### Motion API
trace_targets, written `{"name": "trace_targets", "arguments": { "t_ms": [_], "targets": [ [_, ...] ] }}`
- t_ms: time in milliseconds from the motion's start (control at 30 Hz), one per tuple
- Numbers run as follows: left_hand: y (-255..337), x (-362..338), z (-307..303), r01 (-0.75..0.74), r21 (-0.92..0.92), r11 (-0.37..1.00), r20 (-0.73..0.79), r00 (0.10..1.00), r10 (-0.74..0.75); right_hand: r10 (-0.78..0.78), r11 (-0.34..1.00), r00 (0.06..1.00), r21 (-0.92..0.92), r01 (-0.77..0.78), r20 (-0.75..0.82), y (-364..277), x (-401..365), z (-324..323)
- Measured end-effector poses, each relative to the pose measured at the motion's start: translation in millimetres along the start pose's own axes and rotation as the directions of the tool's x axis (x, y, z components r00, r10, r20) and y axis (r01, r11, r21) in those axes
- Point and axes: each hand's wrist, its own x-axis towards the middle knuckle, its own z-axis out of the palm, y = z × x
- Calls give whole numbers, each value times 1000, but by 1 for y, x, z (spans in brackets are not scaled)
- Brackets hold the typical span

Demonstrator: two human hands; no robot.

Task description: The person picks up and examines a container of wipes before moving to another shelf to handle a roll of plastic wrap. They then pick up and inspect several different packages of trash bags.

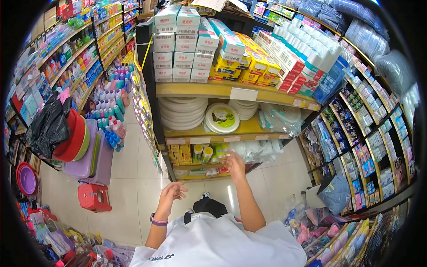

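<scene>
My left hand (172,193) hangs in the air in front of the shelf unit, its fingers loosely bent and apart, holding nothing. Farther forward, my right hand (234,165) is raised with its fingers apart before the lower shelf, overlapping the goods there in this view. Near it stand green-and-yellow canisters (206,154), and clear plastic-wrapped packs (260,150) lie to its right. Above the hands, the middle shelf holds stacked white round plates (183,114) and a pack of plates with a green label (223,118).
The top shelf (200,90) carries stacked white boxes (183,44), yellow boxes (260,60) and white rolls (307,46). On the left floor stand a red stool (94,198), purple bins (84,161) and rows of bottles (114,128). Hanging goods (342,242) crowd the lower right.
</scene>
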Motion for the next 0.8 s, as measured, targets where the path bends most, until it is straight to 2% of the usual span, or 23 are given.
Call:
{"name": "trace_targets", "arguments": {
  "t_ms": [200,633,800],
  "targets": [
    [0,1,-1,6,21,1000,-57,998,-5,1,996,999,-92,-6,-53,11,1,-5],
    [-6,27,3,10,26,1000,-55,998,-9,6,998,1000,-63,-5,7,23,17,-11],
    [-4,45,11,54,32,998,-29,998,-53,45,999,999,-30,-45,12,15,26,-10]
  ]
}}
